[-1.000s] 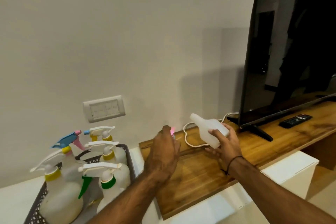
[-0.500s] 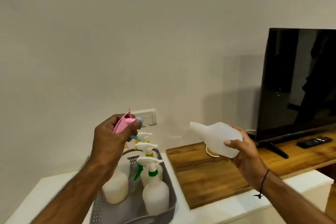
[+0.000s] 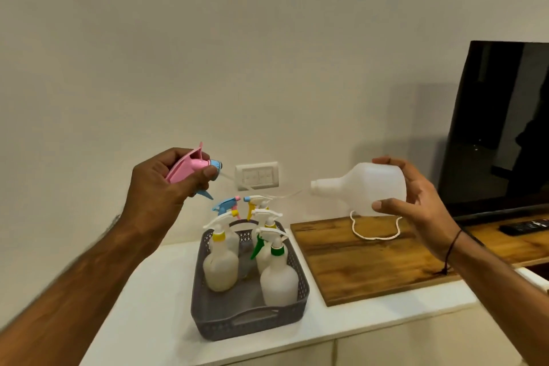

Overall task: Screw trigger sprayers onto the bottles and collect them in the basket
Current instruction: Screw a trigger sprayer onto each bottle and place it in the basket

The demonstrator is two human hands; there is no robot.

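Bottle (image 3: 368, 187) now lifted clear of the board (image 3: 371, 258) and held on its side in the air, open neck pointing left, gripped round the base by the right hand (image 3: 416, 196). Sprayer (image 3: 190, 168), pink with a blue collar, clenched in the left hand (image 3: 166, 184) and raised to the same height, collar facing the neck; thin dip tube trailing from it toward the bottle mouth, tip apparently just short of it or at it, hard to tell. A second ago both hands low over the board; half a second ago already raised, sprayer and bottle further apart. Reads as lining up for insertion: tube into the neck first, then collar onto the thread, then twisting. Nothing threaded yet.

Below, grey basket (image 3: 246, 318) on the white bench (image 3: 142, 306), holding finished bottles upright with sprayers on: yellow collar (image 3: 219, 236) front left, green collar (image 3: 278, 251) front right, more behind with blue-and-pink and yellow heads, five or so, exact count unclear. Free floor left at the front of the basket, likely enough for one more.

Board bare apart from a white cord (image 3: 374, 230). Wall socket (image 3: 257, 175) behind; TV (image 3: 502, 128) and remote (image 3: 524, 226) to the right.
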